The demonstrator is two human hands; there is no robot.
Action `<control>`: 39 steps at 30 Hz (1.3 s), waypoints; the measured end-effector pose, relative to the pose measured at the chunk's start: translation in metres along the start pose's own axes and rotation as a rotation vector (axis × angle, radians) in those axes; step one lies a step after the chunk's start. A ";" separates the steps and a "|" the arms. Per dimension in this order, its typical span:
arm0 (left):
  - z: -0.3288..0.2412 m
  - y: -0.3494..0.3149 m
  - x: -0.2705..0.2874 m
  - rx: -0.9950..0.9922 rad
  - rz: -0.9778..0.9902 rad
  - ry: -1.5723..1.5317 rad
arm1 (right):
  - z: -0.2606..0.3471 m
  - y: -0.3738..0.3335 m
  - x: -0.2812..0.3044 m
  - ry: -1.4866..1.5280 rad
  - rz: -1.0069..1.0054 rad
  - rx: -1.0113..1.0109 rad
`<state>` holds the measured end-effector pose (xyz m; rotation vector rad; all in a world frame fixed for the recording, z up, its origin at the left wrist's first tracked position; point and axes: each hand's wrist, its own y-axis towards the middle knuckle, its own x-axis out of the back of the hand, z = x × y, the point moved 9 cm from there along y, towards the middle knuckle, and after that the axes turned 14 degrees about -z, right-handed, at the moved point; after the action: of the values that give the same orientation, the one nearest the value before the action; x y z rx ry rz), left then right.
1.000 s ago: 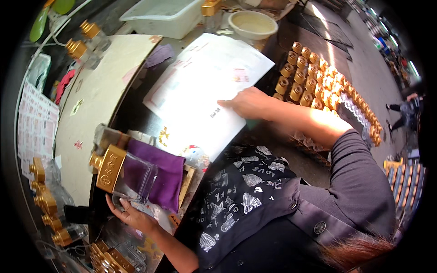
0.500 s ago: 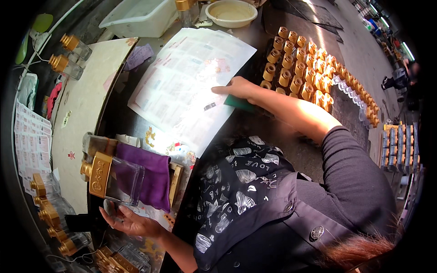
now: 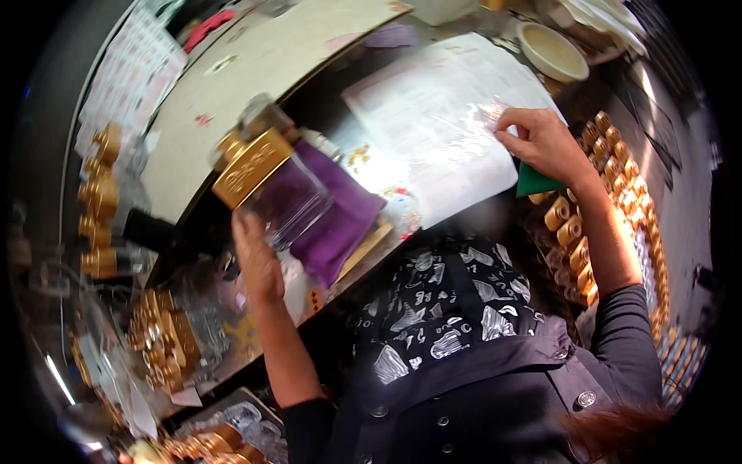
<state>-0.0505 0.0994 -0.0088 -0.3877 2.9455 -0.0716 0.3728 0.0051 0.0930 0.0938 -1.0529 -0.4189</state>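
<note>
My right hand is over a white printed sheet, thumb and fingertips closed together. A shiny clear patch shows by the fingertips, but whatever they pinch is too small to name. A clear rectangular bottle with an embossed gold cap lies on its side on a purple cloth. My left hand is beside the cap's near end with its fingers stretched out, holding nothing; whether it touches the bottle I cannot tell. A green flat piece pokes out below my right wrist.
Several gold-capped bottles stand in rows at the right. More gold-capped bottles are at the far left, and others lie at the lower left. A pale board borders the bench. A cream basin is at the back.
My view has turned, so the bench appears rotated clockwise. My left hand has turned from palm-up to upright beside the cap. My right fingers have curled into a pinch over the sheet.
</note>
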 end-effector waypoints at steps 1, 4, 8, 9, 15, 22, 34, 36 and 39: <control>-0.013 -0.005 -0.025 -0.012 0.157 0.046 | 0.027 0.008 -0.009 0.042 0.057 0.103; -0.018 -0.002 -0.027 -0.041 0.177 0.142 | 0.124 0.018 -0.053 0.326 0.363 0.272; -0.012 -0.007 -0.026 0.041 0.173 0.063 | 0.227 0.012 -0.091 0.770 0.683 0.417; -0.008 -0.008 -0.027 0.069 0.186 0.025 | 0.236 0.012 -0.104 0.887 0.721 0.377; -0.010 -0.001 -0.021 0.131 0.181 -0.058 | 0.204 0.044 -0.158 0.559 0.460 0.325; -0.027 -0.012 -0.043 0.034 0.219 0.079 | 0.155 0.041 -0.159 0.639 0.258 -0.069; -0.009 -0.012 -0.048 0.136 0.256 -0.065 | 0.147 0.019 -0.196 0.575 0.479 -0.042; -0.010 -0.010 -0.044 0.102 0.278 0.024 | 0.144 0.017 -0.198 0.587 0.490 -0.075; -0.013 -0.010 -0.040 0.092 0.246 0.042 | 0.147 0.013 -0.192 0.581 0.490 -0.044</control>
<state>-0.0121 0.1002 0.0114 -0.0105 2.9916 -0.1848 0.1688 0.1082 0.0120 -0.0807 -0.4653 0.0387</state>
